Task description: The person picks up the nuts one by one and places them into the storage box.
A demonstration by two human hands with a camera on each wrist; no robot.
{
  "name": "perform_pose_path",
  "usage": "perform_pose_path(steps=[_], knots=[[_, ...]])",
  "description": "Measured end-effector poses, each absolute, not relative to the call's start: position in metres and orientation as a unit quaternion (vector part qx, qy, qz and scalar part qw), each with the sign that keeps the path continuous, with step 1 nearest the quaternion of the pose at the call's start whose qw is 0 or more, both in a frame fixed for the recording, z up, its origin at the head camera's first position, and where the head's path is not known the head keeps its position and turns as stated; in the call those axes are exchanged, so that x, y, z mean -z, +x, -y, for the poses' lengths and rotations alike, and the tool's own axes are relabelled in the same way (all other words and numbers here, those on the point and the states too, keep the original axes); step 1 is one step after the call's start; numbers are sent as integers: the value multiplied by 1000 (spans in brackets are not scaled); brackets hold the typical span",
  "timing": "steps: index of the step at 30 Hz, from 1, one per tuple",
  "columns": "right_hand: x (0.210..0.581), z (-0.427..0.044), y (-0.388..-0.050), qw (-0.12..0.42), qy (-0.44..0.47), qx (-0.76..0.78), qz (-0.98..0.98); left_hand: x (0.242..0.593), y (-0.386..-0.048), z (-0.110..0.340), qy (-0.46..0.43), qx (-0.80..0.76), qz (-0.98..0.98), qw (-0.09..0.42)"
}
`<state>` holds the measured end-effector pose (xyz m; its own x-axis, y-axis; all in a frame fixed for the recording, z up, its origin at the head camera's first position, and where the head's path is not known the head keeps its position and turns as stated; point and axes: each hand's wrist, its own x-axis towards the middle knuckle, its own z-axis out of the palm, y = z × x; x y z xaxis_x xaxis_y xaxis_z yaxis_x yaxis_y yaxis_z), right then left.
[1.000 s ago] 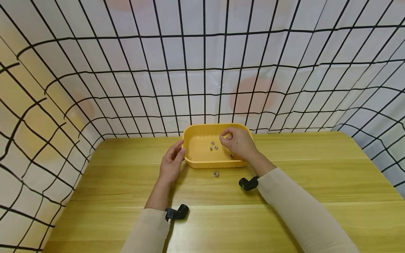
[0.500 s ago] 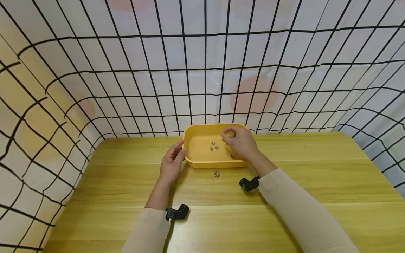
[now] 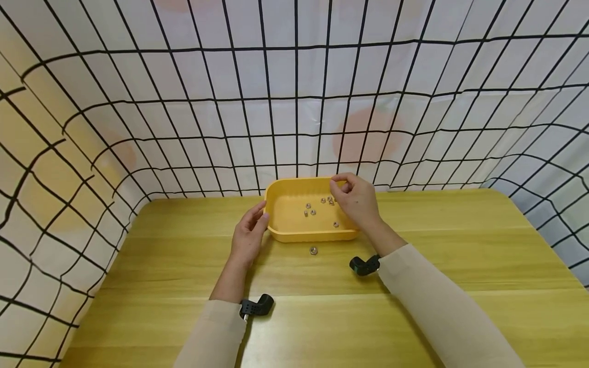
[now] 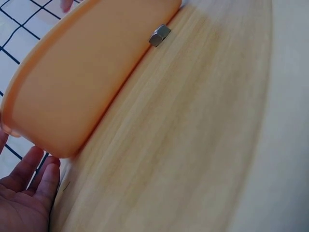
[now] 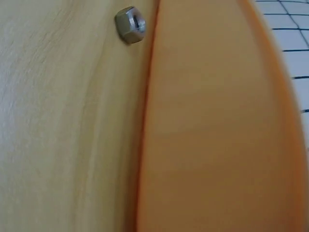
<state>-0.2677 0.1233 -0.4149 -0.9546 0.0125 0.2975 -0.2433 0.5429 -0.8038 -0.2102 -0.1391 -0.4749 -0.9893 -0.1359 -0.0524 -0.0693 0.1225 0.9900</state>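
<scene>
A yellow plastic tray (image 3: 282, 236) stands on the table near its back edge. Several small metal nuts lie in it, among them a nut (image 3: 336, 224) near the front right and a cluster (image 3: 330, 200) close to the right hand. A larger hex nut (image 3: 313, 250) lies on the table just in front of the tray; both wrist views show it too. My left hand (image 3: 247, 236) rests its fairly straight fingers against the tray's left end. Over the tray's right rear part is my right hand (image 3: 358, 200), thumb and index fingertips close together, with nothing visible between them.
The wooden table (image 3: 184, 255) spreads out around the tray. Behind and at the sides, a black wire grid (image 3: 296, 102) stands before a pale sheet. Each wrist wears a black camera mount (image 3: 257, 305).
The right hand has moved back and to the right from above the nuts. The nut it pinched one second ago is no longer visible in its fingers; more nuts show in the tray. The left hand stays put.
</scene>
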Motion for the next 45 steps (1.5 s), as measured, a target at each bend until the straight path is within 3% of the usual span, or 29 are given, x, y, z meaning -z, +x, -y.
perform_pose_path(steps=[15,27,39,45], knots=[[403,-126,-219,108,129,-525,834,475,-210,139,68,668,741,36],[418,-128,-187,75,129,-472,869,473,-210,139,65,672,737,36],[443,-127,-170,-6,100,-484,870,476,-211,139,65,669,739,34],[453,-123,-169,-79,88,-473,873,476,-211,139,65,667,741,33]])
